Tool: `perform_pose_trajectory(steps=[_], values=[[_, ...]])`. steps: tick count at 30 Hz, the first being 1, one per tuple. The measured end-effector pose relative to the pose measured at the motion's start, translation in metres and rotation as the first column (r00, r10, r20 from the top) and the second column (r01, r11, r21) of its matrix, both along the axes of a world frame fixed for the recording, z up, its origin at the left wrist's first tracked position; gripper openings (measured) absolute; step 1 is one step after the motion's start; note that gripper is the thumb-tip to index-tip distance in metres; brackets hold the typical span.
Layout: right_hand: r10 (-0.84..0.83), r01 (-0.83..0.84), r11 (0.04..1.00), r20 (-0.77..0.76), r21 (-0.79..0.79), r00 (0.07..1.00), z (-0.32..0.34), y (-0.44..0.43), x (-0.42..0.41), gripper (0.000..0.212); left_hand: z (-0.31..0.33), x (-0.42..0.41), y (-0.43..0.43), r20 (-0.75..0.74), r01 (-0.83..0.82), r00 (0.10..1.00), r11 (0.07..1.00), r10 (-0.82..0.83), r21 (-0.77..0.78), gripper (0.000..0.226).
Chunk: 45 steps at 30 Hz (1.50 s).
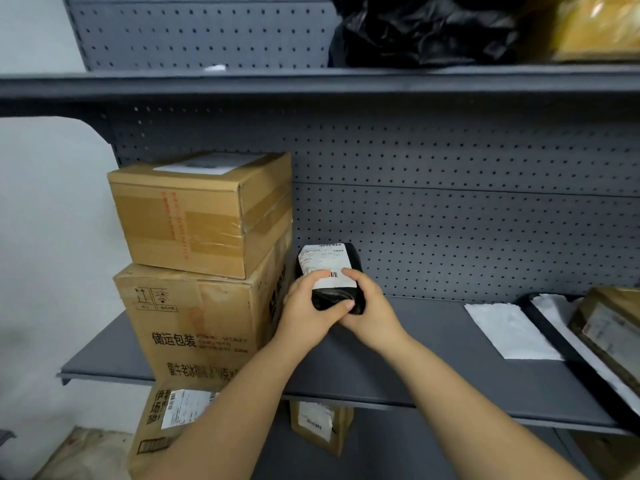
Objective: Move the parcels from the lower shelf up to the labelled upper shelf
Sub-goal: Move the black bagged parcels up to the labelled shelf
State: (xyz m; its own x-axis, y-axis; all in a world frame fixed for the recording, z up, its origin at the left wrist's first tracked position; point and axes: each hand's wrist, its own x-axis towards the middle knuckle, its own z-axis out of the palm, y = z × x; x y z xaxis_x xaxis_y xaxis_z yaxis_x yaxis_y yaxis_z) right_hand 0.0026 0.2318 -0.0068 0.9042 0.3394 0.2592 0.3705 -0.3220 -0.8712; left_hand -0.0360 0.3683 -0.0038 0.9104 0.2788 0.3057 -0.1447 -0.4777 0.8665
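Both hands grasp one small black parcel [329, 275] with a white shipping label, held just above the middle shelf [415, 358], beside the stacked cardboard boxes [201, 258]. Left hand [306, 311] wraps the near left end, thumb across the front; right hand [367, 306] is clenched round the right side, fingers on the label edge. Whether the parcel's base touches the shelf: cannot tell. Top shelf [311, 81] already carries a black bag [426, 29] and a yellow package [595, 26]; no shelf label readable. Judgement: task partway. Left to move, apparently: two boxes, a white mailer [509, 329], a brown package [613, 327] at right, and two parcels [318, 424] below.
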Motion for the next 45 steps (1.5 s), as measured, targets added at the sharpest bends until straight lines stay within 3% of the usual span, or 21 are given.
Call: perform_pose_trajectory(steps=[13,23,28,33,45], values=[[0.024,-0.017,0.999,0.212,-0.031,0.977,0.106,-0.054,-0.09,0.061,0.097,-0.098,-0.034,0.175,-0.013,0.985,0.997,-0.002,0.081,0.067],[0.11,-0.102,0.994,0.374,-0.04,0.921,0.179,-0.082,-0.165,0.058,0.172,-0.182,-0.053,0.288,-0.038,0.958,0.985,-0.013,0.171,0.057],[0.153,-0.138,0.988,0.437,-0.067,0.887,0.212,-0.093,-0.198,0.053,0.214,-0.232,-0.064,0.337,-0.044,0.941,0.978,-0.027,0.203,0.036],[0.225,-0.198,0.974,0.512,-0.107,0.829,0.26,-0.105,-0.223,0.047,0.263,-0.265,-0.07,0.343,-0.06,0.939,0.969,-0.027,0.242,0.036],[0.041,-0.07,0.998,0.728,0.009,0.685,0.395,-0.114,-0.217,0.032,0.399,-0.251,-0.088,0.491,-0.026,0.866,0.972,-0.096,0.236,0.04]])
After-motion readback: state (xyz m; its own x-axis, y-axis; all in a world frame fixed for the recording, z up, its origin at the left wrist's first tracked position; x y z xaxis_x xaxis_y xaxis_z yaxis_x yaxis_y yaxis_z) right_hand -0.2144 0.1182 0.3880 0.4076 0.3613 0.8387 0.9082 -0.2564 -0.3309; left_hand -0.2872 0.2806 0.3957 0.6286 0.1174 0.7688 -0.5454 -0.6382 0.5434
